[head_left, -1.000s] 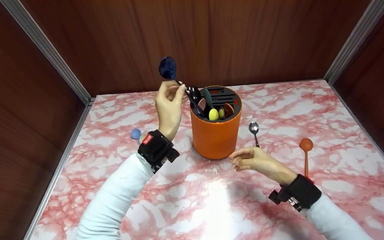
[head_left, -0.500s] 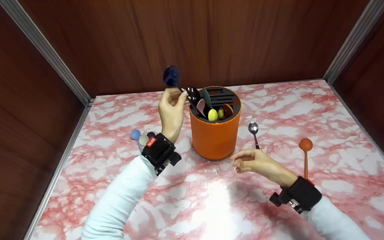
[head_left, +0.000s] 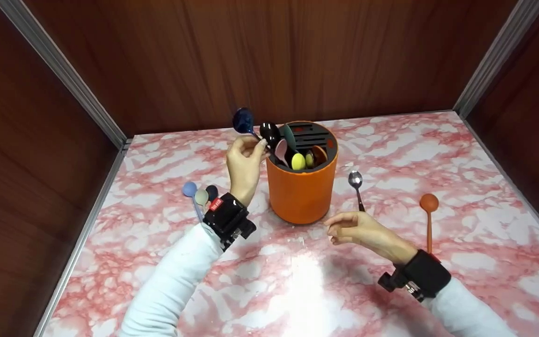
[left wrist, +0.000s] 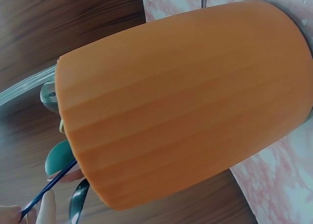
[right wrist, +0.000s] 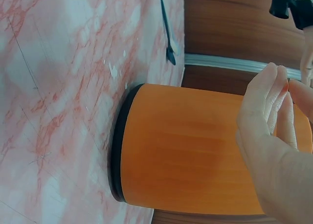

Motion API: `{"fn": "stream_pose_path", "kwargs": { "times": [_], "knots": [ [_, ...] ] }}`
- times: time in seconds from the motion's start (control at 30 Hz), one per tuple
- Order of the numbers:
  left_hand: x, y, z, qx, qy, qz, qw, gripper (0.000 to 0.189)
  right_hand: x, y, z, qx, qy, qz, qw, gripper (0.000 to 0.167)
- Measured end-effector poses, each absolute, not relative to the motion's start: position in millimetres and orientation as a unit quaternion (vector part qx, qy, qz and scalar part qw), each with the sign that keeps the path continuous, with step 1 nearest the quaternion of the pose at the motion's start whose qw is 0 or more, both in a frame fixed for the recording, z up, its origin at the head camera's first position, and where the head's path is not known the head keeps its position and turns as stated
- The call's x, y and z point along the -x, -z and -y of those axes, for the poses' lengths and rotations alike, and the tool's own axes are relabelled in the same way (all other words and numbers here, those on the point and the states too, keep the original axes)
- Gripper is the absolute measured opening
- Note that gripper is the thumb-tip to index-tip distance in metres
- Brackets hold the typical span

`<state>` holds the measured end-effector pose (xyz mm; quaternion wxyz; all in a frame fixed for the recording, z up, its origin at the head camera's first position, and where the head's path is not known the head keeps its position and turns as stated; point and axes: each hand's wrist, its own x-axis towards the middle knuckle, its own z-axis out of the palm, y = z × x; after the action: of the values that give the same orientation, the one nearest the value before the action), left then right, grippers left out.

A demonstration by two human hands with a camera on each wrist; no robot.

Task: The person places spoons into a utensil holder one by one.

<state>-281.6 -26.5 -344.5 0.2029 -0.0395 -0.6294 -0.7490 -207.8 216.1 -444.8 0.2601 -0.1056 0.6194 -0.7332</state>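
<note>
My left hand [head_left: 245,164] pinches the handle of a dark blue spoon [head_left: 243,120], its bowl pointing up. In the left wrist view, the blue handle [left wrist: 50,186] slants from my fingertips to the rim of an orange utensil holder [head_left: 301,196]; its lower end is hidden. A black spoon [head_left: 270,133], a pink spoon [head_left: 281,152], a green utensil [head_left: 290,135], a yellow one [head_left: 298,161] and a brown one [head_left: 320,152] stand in the holder's slotted black top. Beside the holder's base, my right hand [head_left: 367,234] holds nothing, fingers loosely bent.
Left of the holder lie a light blue spoon [head_left: 189,189], a pale green spoon [head_left: 201,196] and a dark spoon [head_left: 212,191]. On the right are a steel spoon [head_left: 355,180] and an orange spoon [head_left: 429,203]. Brown panels [head_left: 269,61] enclose the marbled table [head_left: 124,262].
My left hand has moved down and slightly right with the dark blue spoon, so the spoon's bowl is lower, near the black spoon. My right hand has barely moved.
</note>
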Motion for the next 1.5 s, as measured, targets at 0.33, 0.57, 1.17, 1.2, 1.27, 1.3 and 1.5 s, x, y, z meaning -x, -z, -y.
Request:
{"fn": "stream_pose_path", "kwargs": {
  "times": [0.33, 0.57, 1.17, 1.2, 1.27, 1.3, 1.5],
  "knots": [
    [286.1, 357.5, 24.6, 0.019, 0.74, 0.649, 0.176, 0.008, 205.9, 448.3, -217.9, 0.095, 0.737, -0.615, 0.263, 0.018],
    [285.4, 363.0, 23.2, 0.022, 0.746, 0.645, 0.165, 0.007, 204.9, 450.6, -219.3, 0.102, 0.739, -0.611, 0.265, 0.022],
    [282.7, 384.7, 47.1, -0.011, 0.753, 0.634, 0.173, 0.011, 204.6, 458.0, -221.7, 0.113, 0.74, -0.602, 0.278, 0.019],
    [283.2, 388.0, 50.0, -0.017, 0.754, 0.633, 0.172, 0.011, 204.5, 458.3, -221.6, 0.113, 0.74, -0.602, 0.279, 0.019],
    [283.4, 394.1, 56.0, -0.028, 0.754, 0.633, 0.17, 0.011, 204.3, 459.0, -221.4, 0.113, 0.739, -0.602, 0.28, 0.018],
    [283.5, 397.7, 59.2, -0.033, 0.754, 0.635, 0.167, 0.012, 204.2, 459.5, -221.4, 0.114, 0.738, -0.603, 0.281, 0.018],
    [283.5, 418.5, 82.5, -0.058, 0.741, 0.655, 0.133, 0.014, 201.7, 462.9, -223.2, 0.118, 0.727, -0.612, 0.289, 0.019]
  ]
}}
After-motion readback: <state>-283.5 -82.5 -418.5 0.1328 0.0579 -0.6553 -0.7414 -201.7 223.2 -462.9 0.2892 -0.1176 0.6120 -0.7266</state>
